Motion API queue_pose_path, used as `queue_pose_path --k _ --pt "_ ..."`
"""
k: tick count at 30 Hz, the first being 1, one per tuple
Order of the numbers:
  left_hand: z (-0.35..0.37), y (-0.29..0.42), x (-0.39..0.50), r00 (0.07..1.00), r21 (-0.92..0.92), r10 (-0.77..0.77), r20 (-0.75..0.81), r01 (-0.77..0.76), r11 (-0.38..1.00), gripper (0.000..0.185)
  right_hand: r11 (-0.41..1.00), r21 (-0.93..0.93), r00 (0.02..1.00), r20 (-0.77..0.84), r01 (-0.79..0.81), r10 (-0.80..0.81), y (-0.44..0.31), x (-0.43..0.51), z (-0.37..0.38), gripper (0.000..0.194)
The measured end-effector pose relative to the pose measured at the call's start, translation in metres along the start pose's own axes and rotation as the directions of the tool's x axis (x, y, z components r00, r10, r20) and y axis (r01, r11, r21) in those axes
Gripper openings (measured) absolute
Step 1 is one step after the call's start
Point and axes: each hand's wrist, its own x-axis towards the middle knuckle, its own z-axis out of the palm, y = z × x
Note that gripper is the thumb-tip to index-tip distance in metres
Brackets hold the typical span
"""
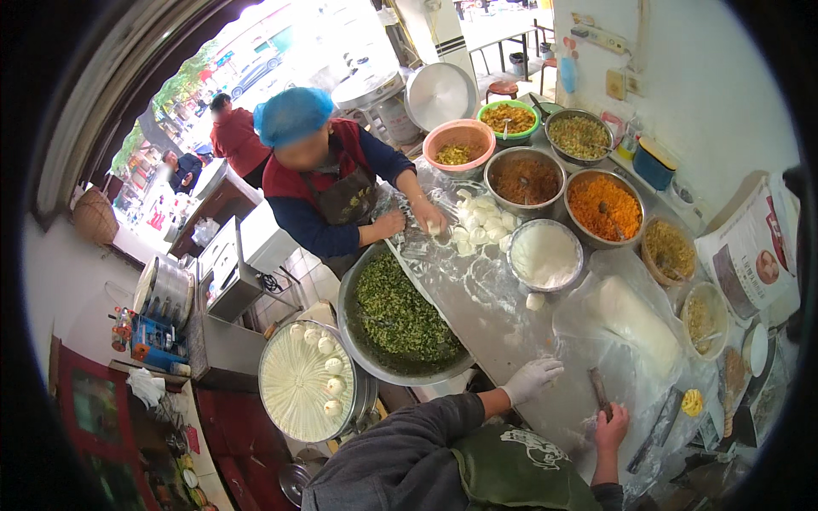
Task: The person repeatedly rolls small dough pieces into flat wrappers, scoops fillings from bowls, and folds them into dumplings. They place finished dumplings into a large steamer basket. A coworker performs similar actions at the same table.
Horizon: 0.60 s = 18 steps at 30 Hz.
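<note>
My right hand [612, 425] is bare and grips the lower end of a short dark wooden rolling pin [599, 388] over the floured metal table [505, 338]. To its left, my left hand [532, 381] wears a white glove, its fingers pointing right above the tabletop; whether anything lies under them is hidden. A long slab of white dough [632, 322], partly wrapped in clear plastic sheet, lies beyond the pin. One small dough piece [535, 301] sits near a bowl of flour [546, 254]. Farther off is a heap of dough pieces [482, 220].
Across the table, a co-worker [319, 172] in a blue cap handles dough. A large basin of chopped green filling [402, 313] and a round steamer [300, 383] with several buns stand at left. Bowls of filling, including shredded orange filling [604, 207], line the back. A dark flat bar [655, 429] lies at right.
</note>
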Motion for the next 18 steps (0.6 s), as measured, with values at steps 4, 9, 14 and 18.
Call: queue_pose_path --k 4,9,14,18 --pt "-0.012 0.003 0.003 0.979 -0.083 -0.148 0.140 0.161 0.984 0.034 0.997 0.060 0.999 -0.022 0.044 -0.043 0.009 -0.004 -0.005 0.039" --pt "-0.016 0.033 0.044 0.913 0.193 -0.296 0.281 0.248 0.949 0.053 0.999 0.021 0.999 -0.023 -0.048 0.049 0.020 -0.004 -0.013 0.035" --pt "-0.006 0.044 0.065 0.957 0.303 -0.216 0.192 0.152 0.941 0.075 0.999 0.046 1.000 -0.018 0.020 -0.019 0.031 -0.005 -0.016 0.037" --pt "0.000 0.045 0.056 0.879 0.406 -0.297 0.373 0.133 0.904 0.081 0.998 0.027 0.998 0.041 -0.051 0.050 0.033 -0.004 -0.016 0.039"
